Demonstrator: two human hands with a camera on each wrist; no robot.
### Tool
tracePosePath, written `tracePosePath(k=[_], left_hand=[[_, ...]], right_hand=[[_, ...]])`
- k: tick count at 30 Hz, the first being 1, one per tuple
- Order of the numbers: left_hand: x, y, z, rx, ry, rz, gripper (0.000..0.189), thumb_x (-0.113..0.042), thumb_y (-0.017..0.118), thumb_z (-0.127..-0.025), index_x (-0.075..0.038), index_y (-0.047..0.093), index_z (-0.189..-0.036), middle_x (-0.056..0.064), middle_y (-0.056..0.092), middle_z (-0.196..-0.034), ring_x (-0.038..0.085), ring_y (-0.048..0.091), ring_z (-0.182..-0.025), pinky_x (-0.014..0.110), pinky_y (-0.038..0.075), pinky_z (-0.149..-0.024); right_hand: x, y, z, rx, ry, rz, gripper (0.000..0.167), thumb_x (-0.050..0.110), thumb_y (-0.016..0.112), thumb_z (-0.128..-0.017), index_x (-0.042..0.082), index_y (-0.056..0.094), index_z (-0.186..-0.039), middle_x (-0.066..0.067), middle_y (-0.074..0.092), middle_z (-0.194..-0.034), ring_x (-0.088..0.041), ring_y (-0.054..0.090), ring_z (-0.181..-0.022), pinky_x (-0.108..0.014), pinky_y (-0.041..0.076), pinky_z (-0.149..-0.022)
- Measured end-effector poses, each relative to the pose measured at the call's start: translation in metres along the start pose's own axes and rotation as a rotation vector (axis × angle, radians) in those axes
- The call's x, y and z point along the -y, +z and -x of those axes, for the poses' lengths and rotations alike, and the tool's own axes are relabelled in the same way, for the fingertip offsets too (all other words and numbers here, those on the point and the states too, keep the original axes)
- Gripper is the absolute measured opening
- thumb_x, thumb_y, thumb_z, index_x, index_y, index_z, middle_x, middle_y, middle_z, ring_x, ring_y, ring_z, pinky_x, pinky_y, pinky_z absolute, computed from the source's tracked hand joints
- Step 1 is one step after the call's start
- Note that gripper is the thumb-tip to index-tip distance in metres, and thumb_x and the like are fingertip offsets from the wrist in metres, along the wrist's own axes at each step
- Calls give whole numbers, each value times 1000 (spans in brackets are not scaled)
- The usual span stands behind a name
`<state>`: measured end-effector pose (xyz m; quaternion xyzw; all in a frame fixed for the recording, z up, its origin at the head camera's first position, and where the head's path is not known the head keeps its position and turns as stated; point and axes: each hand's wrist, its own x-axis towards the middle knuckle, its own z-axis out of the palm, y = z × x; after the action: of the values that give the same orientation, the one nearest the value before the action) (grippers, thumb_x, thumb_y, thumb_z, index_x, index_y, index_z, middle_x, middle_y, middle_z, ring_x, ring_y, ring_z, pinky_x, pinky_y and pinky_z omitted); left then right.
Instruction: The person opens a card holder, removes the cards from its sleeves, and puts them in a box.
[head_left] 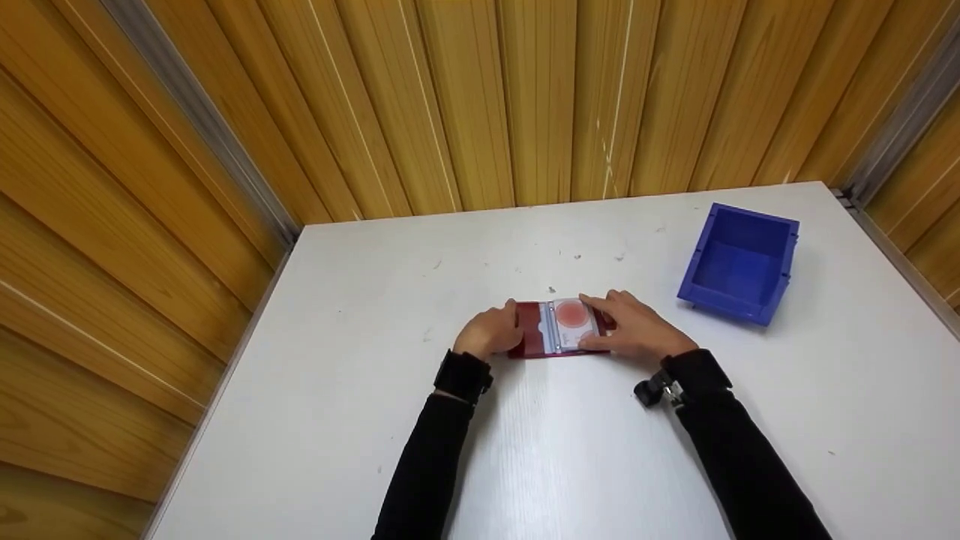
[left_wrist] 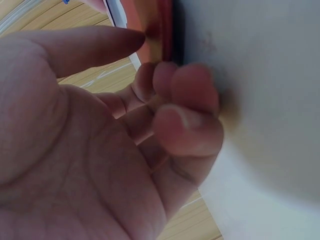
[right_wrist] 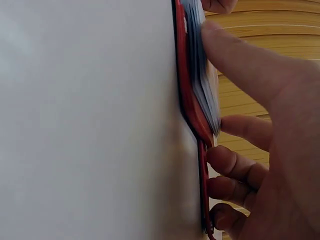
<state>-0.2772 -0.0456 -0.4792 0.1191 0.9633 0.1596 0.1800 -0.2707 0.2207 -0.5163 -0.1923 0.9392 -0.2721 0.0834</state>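
A dark red card holder [head_left: 531, 339] lies spread on the white table, its clear card sleeves [head_left: 572, 315] showing a white card with pinkish-red circles. At its left edge my left hand [head_left: 490, 332] pinches the cover, thumb on top and the other fingers curled beneath, as the left wrist view shows. My right hand [head_left: 636, 330] holds the sleeve stack on the right half between thumb and index finger. In the right wrist view the thumb [right_wrist: 235, 52] presses the edges of the layered sleeves, and the other fingertips sit along the red cover's edge.
A blue plastic bin [head_left: 739, 262] stands at the back right of the white table [head_left: 337, 390]. Wood-patterned panels [head_left: 480, 105] rise behind the table and along its left side. Both wrists wear black bands.
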Motion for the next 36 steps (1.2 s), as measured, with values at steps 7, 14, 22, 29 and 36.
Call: tracePosePath(k=[7,14,22,29,36], left_hand=[[-2,0,0,-37,-3,-52,49,-22,49,-104,-3,48,-150,22,69,-126,30,67,-105,45,55,-96],[-7,7,-8,-216,67,-15,13,-14,64,-96,-5,67,-104,11,71,-94,19,58,-80,38,55,-77],[-15,20,-17,-225,91,557,19,-11,60,-100,2,72,-106,11,73,-94,14,66,-74,23,54,-68],[-21,21,-12,-148,31,815,29,-19,63,-100,2,70,-118,12,73,-109,18,68,-94,25,54,-81],[-22,22,-11,-44,63,1062,36,-16,64,-98,13,66,-120,13,69,-102,17,63,-92,30,56,-87]], right_hand=[[-1,1,-1,5,3,1,92,57,79,-85,16,43,-159,-9,51,-110,-24,43,-103,-39,38,-87],[0,0,-2,11,17,7,92,55,81,-85,16,42,-159,-9,51,-110,-24,43,-103,-39,38,-87],[-2,0,-2,7,-18,18,91,55,80,-85,14,44,-158,-9,51,-105,-24,43,-99,-38,37,-83],[-2,0,-2,16,-11,16,90,54,80,-85,16,43,-158,-10,53,-108,-24,44,-101,-37,38,-84],[-2,-1,-2,11,-12,-10,91,54,81,-85,15,44,-158,-9,52,-107,-23,43,-100,-36,37,-83]])
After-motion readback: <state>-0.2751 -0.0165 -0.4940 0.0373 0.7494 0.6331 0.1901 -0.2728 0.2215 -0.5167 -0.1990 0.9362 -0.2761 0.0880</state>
